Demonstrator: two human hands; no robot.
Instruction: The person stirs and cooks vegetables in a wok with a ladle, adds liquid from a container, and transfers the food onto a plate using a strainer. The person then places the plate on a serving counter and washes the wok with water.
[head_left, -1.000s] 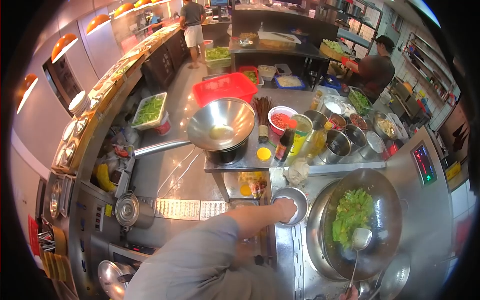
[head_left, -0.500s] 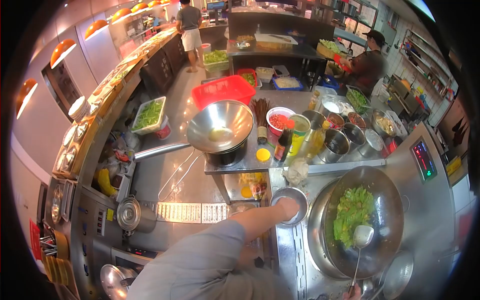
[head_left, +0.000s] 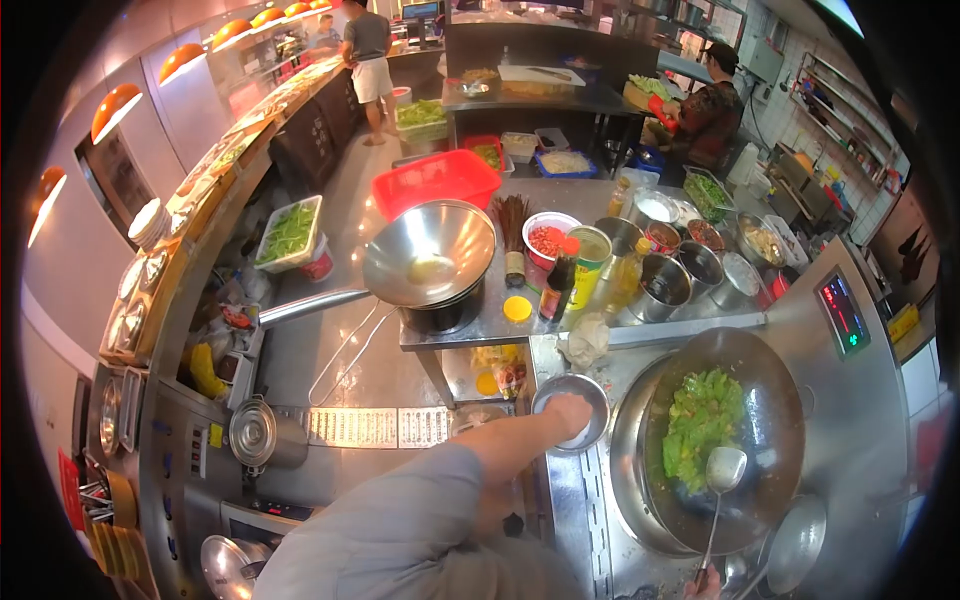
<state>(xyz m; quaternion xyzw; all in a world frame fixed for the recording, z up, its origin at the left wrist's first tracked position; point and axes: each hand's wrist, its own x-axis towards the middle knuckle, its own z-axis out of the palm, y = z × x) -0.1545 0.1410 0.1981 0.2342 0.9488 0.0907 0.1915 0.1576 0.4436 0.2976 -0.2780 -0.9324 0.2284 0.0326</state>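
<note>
My left hand (head_left: 573, 413) reaches down inside a metal bowl (head_left: 599, 399) on the counter. Its fingers look bunched; what they hold, if anything, is hidden. Something pale lies in the bowl. At the bottom edge, my right hand (head_left: 706, 584) is closed around the handle of a wok spatula (head_left: 725, 468), only partly in view. The spatula's broad metal head lies in a large dark wok (head_left: 775, 440), against chopped green vegetables (head_left: 702, 425). A crumpled pale cloth (head_left: 587, 343) sits just behind the bowl.
A second wok (head_left: 440, 245) stands on the left. Sauce bottles (head_left: 560, 287), a yellow can (head_left: 590, 270) and metal pots (head_left: 665, 283) crowd the back counter. A strainer (head_left: 797, 545) lies right of my spatula. Two people (head_left: 368, 55) (head_left: 708, 105) stand farther back.
My left hand has shifted slightly within the bowl, with more of its fingers showing. The spatula and vegetables look nearly the same. The view has swung slightly; the co-worker on the right has turned.
</note>
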